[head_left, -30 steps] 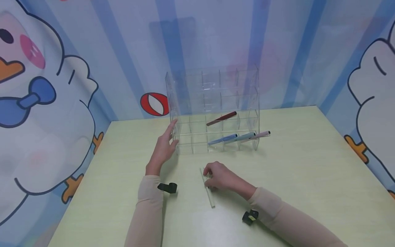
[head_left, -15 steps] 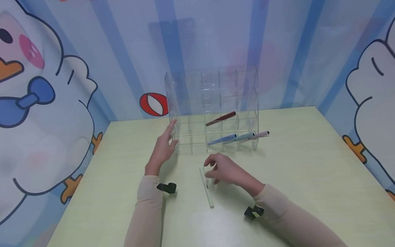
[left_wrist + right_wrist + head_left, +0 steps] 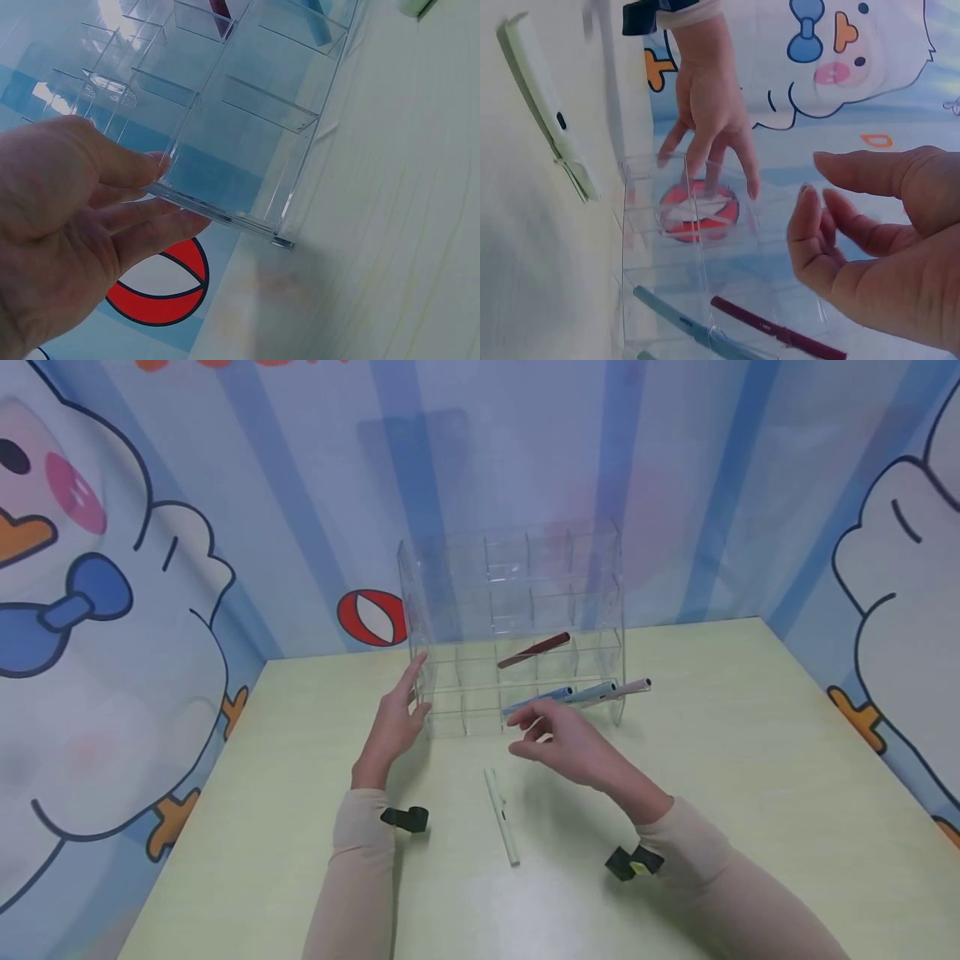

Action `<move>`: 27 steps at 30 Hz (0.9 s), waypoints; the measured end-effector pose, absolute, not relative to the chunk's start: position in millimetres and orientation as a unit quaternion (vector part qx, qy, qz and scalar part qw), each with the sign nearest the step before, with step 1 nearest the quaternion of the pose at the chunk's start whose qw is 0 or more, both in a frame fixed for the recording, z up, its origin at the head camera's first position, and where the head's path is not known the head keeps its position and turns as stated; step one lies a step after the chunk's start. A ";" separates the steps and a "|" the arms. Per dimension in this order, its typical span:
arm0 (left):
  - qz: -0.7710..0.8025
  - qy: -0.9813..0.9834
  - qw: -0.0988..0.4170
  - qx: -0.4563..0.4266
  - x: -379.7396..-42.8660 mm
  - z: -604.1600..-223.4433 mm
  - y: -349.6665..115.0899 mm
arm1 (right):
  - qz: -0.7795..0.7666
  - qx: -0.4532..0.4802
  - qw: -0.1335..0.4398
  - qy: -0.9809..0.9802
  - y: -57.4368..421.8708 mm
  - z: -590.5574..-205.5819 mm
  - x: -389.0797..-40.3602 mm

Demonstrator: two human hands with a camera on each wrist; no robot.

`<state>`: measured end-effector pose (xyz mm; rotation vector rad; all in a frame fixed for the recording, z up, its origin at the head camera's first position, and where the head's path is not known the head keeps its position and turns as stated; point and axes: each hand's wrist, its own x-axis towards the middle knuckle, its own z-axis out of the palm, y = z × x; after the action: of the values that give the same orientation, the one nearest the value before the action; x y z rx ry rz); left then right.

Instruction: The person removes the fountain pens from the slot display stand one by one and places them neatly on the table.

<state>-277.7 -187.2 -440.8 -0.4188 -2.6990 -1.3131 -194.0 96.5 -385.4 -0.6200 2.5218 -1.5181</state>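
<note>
My left hand (image 3: pixel 395 722) lies against the left side of a clear acrylic rack (image 3: pixel 447 733), its fingers spread and mostly straight. Seen from the left wrist, the thumb and fingertips are right at the panel's front edge. My right hand (image 3: pixel 566 739) hovers in front of the rack's lower row, thumb and fingers bent apart with nothing between them. A pale green pen (image 3: pixel 501 817) with a clip lies on the table between my forearms. Slanting in the rack are a dark red pen (image 3: pixel 534 649), a blue pen (image 3: pixel 555 694), a teal pen (image 3: pixel 600 691) and a pale pink pen (image 3: pixel 636 686).
The rack stands on a pale wood-look table (image 3: pixel 697 735) near its back edge, divided into several compartments. Behind it rises a blue striped backdrop (image 3: pixel 690 485) printed with cartoon ducks and a red-and-white ball (image 3: pixel 372 617). Both wrists wear black camera mounts.
My right hand has let go of the pale green pen and risen away from it, toward the rack and slightly right. The pen stays on the table. My left hand keeps its place.
</note>
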 end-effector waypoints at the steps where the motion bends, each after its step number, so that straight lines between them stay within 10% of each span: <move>1: -0.432 -0.890 0.055 -0.137 -277.8 -441.2 -187.2 | -0.515 -0.201 0.056 0.832 97.9 -385.7 -195.8; 27: -0.435 -0.889 0.053 -0.135 -279.3 -441.6 -186.5 | -0.572 -0.110 -0.249 0.774 111.4 -390.5 -259.4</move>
<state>-279.3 -186.5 -441.6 -0.4108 -2.7008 -1.3211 -259.4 111.4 -390.5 -0.4155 2.9119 -2.1510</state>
